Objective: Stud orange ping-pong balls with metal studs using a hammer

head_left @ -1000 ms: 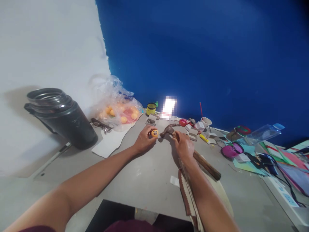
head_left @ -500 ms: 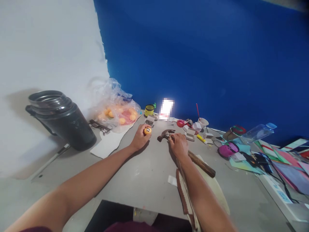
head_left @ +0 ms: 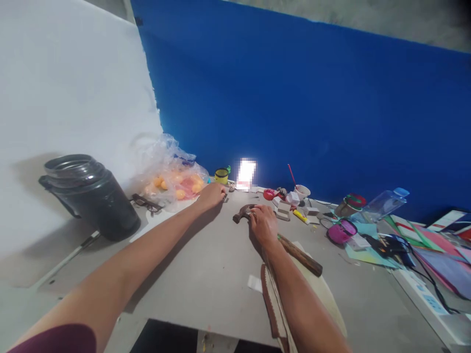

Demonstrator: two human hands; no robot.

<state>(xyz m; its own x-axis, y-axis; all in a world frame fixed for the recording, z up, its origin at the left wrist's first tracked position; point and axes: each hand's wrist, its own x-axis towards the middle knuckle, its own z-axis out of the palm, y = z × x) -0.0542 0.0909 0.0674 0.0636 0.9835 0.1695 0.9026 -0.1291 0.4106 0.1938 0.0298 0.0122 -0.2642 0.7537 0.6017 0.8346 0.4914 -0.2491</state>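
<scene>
My left hand reaches far forward over the table, beside the clear plastic bag of orange balls. Its fingers are curled down and partly hidden, with something small and dark at their tips that I cannot make out. The small box of metal bits there is mostly covered by this hand. My right hand is closed on the neck of a claw hammer, which lies on the table with its head pointing left and its wooden handle slanting toward me. Under my right forearm is a pouch with a brown zip edge.
At left stand a large black flask and folded glasses. Along the blue wall are a yellow cup, a bright screen, small white boxes and a white cup. At right lie a bottle, coloured papers and a power strip.
My left hand has moved forward and left toward the small box, and the orange ball seen in it is out of sight. My right hand stays on the hammer. The view has tilted up.
</scene>
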